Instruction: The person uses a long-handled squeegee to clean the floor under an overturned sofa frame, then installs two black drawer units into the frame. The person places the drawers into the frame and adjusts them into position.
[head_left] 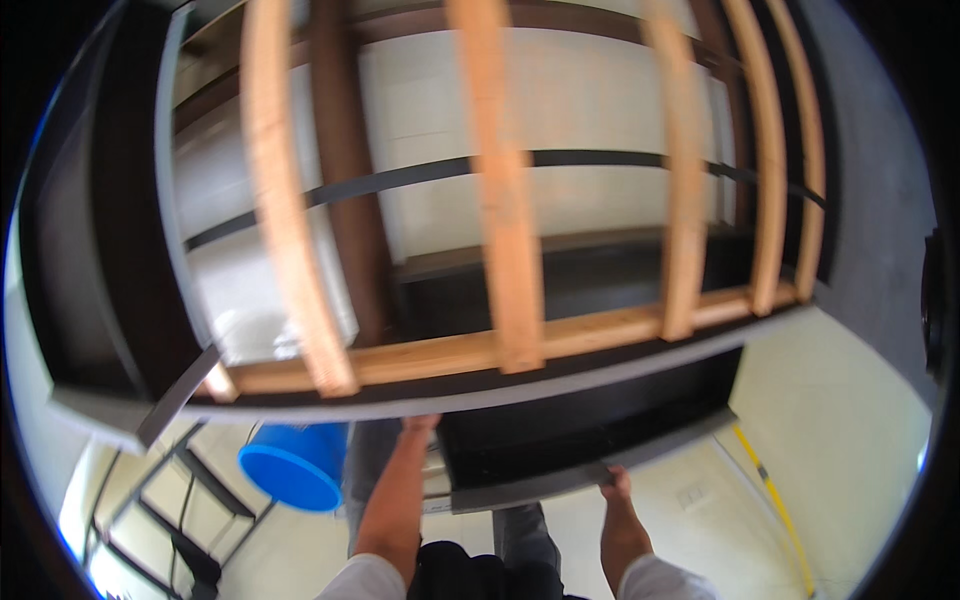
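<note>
Both hands hold a dark panel [590, 440] overhead, just under a ceiling frame of wooden beams [505, 200]. The left hand [420, 424] presses its near-left corner; the right hand [617, 484] seems pinched on its front edge. A blue bucket [295, 465] sits on the floor below.

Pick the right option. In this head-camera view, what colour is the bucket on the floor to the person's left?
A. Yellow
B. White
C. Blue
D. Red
C: the bucket below the dark framed panel, left of the person's left hand, is plainly bright blue.
</note>
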